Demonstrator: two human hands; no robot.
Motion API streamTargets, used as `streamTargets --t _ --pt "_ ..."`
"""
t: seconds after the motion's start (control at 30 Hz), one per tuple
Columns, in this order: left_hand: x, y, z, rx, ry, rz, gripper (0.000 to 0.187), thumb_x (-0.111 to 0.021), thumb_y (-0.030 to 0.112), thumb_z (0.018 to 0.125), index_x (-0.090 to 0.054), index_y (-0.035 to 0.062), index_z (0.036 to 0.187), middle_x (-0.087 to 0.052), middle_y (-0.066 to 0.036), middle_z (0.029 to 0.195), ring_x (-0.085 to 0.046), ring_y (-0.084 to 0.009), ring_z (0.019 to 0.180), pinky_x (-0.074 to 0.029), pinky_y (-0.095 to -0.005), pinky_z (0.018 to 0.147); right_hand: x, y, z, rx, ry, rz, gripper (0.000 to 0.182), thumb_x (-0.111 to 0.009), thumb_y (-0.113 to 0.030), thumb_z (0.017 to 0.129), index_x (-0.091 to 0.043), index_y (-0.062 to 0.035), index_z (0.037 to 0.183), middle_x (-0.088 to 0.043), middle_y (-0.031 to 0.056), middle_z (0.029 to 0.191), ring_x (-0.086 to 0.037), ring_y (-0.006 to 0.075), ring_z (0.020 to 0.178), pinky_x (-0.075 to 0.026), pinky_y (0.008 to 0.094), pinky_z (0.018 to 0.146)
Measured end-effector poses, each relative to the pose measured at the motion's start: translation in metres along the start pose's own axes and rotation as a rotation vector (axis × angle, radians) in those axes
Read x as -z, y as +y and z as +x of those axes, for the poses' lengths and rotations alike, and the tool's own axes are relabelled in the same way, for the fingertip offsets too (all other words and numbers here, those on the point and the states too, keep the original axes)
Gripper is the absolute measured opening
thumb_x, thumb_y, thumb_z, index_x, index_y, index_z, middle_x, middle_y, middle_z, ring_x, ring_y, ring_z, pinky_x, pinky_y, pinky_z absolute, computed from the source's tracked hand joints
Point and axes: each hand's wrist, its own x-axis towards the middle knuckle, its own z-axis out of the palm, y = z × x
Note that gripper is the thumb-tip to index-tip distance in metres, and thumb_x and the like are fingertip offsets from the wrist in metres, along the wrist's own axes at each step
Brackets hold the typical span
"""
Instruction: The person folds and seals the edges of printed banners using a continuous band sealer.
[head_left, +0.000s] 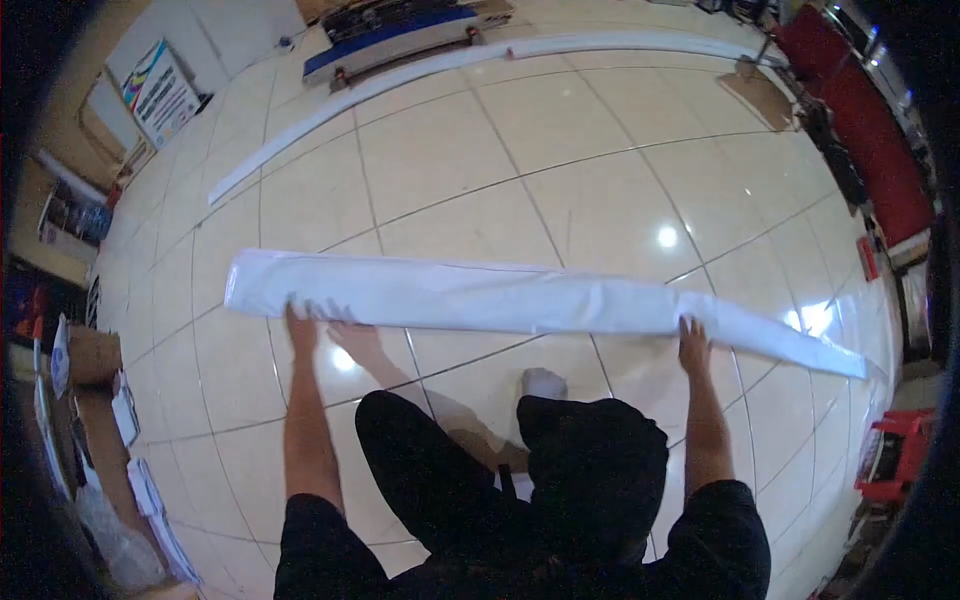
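Observation:
A long white folded sheet (450, 292) lies across the tiled floor in front of my knees, wider at its left end and narrowing toward the right. My left hand (305, 308) rests on its lower edge near the left end, the fingers spread. Farther right, my right hand (692, 335) touches the lower edge of the same sheet; its fingertips are small and unclear against the white material, so I cannot make out whether they pinch it.
A long thin white strip (400, 75) curves across the far floor, before a blue-edged machine (400, 42). A poster board (160, 95) leans at the far left. Cardboard (757, 95) lies far right. A red stool (897, 455) stands at right, and cardboard and plastic (115, 520) at left.

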Motion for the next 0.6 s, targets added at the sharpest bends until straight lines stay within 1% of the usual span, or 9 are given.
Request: streamTargets --t 0.03,0.07,0.13,0.2,0.27,0.37,0.43,0.47,0.6 --pt "-0.013 0.017 -0.019 -0.083 -0.153 -0.172 0.062 -0.057 0.036 0.092 -0.036 0.0036 0.140 -0.034 -0.025 0.143 -0.033 -0.0390 0.133 -0.028 -0.0447 0.111 -0.015 -0.013 -0.019 -0.093 -0.053 0.233 0.078 -0.052 -0.001 0.077 -0.028 -0.0270 0.147 -0.024 0.0096 0.153 -0.029 0.0372 0.137 -0.023 0.0686 0.104" --pt "-0.045 0.000 -0.029 -0.289 -0.221 0.188 0.067 -0.054 0.044 0.091 -0.032 0.0083 0.143 -0.028 -0.023 0.148 -0.026 -0.0411 0.137 -0.025 -0.0554 0.109 -0.008 -0.029 -0.029 -0.165 -0.037 0.399 0.083 -0.050 0.003 0.073 -0.027 -0.0256 0.148 -0.021 0.0107 0.154 -0.027 0.0388 0.138 -0.022 0.0677 0.105" --pt "-0.046 0.061 -0.048 -0.087 -0.473 0.380 0.064 -0.043 0.055 0.092 -0.030 0.0212 0.145 -0.019 -0.019 0.153 -0.015 -0.0440 0.140 -0.017 -0.0734 0.101 -0.037 -0.022 -0.014 -0.105 0.114 0.317 0.080 -0.051 0.005 0.072 -0.030 -0.0182 0.146 -0.025 0.0124 0.153 -0.028 0.0394 0.136 -0.024 0.0593 0.109" --pt "-0.053 0.086 -0.037 -0.194 -0.575 0.449 0.067 -0.048 0.053 0.090 -0.030 0.0212 0.146 -0.014 -0.019 0.154 -0.012 -0.0438 0.141 -0.017 -0.0713 0.103 -0.040 -0.002 0.015 0.110 0.249 0.406 0.064 -0.053 0.003 0.074 -0.045 -0.0089 0.137 -0.034 0.0150 0.148 -0.031 0.0385 0.135 -0.027 0.0492 0.110" --pt "-0.070 0.098 -0.015 -0.345 -0.611 0.336 0.075 -0.060 0.049 0.083 -0.029 0.0207 0.146 -0.012 -0.020 0.154 -0.011 -0.0432 0.142 -0.017 -0.0684 0.105 -0.007 0.000 0.050 0.070 0.201 0.637 0.031 -0.054 -0.006 0.084 -0.060 -0.0027 0.115 -0.044 0.0195 0.139 -0.042 0.0372 0.126 -0.035 0.0434 0.106" --pt "-0.077 0.138 0.026 -0.479 -0.824 0.351 0.109 -0.083 0.039 0.064 -0.018 0.0209 0.150 -0.004 -0.021 0.156 -0.002 -0.0411 0.143 -0.017 -0.0627 0.109 0.057 -0.020 0.087 0.432 0.121 0.384 0.053 -0.067 -0.014 0.081 -0.048 -0.0078 0.130 -0.042 0.0198 0.140 -0.040 0.0345 0.129 -0.035 0.0420 0.107" --pt "-0.093 0.148 0.049 -0.586 -0.892 0.421 0.129 -0.090 0.037 0.051 -0.010 0.0183 0.151 -0.003 -0.021 0.156 -0.001 -0.0411 0.143 -0.018 -0.0629 0.109 0.027 -0.028 0.111 0.387 0.009 0.355 0.064 -0.071 -0.016 0.077 -0.045 -0.0099 0.135 -0.041 0.0194 0.141 -0.041 0.0319 0.129 -0.036 0.0427 0.106" --pt "-0.100 0.151 0.057 -0.678 -0.898 0.413 0.135 -0.092 0.036 0.043 -0.012 0.0175 0.150 -0.005 -0.020 0.155 -0.005 -0.0403 0.143 -0.022 -0.0598 0.109 0.019 -0.028 0.116 0.388 -0.101 0.278 0.097 -0.083 -0.023 0.057 -0.035 -0.0097 0.140 -0.035 0.0194 0.145 -0.033 0.0332 0.134 -0.033 0.0453 0.109" --pt "-0.104 0.207 0.066 -0.790 -1.017 0.724 0.118 -0.093 0.038 0.035 -0.037 0.0179 0.137 -0.048 -0.011 0.133 -0.051 -0.0301 0.118 -0.039 -0.0495 0.093 0.012 -0.057 0.109 0.601 -0.293 0.153 0.066 -0.076 -0.022 0.066 -0.044 -0.0075 0.121 -0.045 0.0182 0.122 -0.042 0.0353 0.113 -0.038 0.0465 0.095"
